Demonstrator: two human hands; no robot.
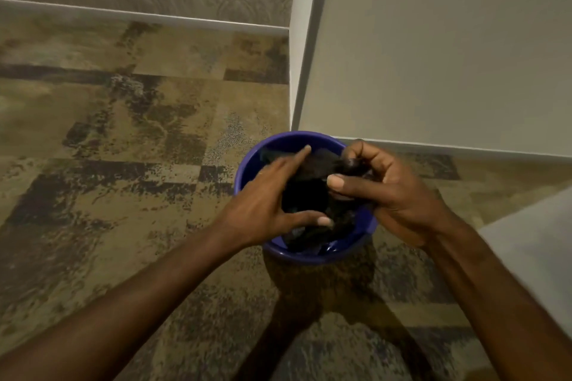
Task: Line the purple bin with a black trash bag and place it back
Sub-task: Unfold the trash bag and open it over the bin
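The round purple bin stands upright on the patterned carpet, close to a wall corner. A crumpled black trash bag is bunched over the bin's mouth and hangs down inside it. My left hand is over the bin's left side, index finger stretched out and thumb pressed on the bag's lower part. My right hand is over the right rim, its fingers and thumb pinched on a fold of the bag. The bin's floor and outer wall are hidden by the bag and my hands.
A white wall corner rises right behind the bin, with a skirting board running right. A patterned wall and skirting cross the back left. A pale surface edge juts in at the right. Patterned carpet spreads to the left.
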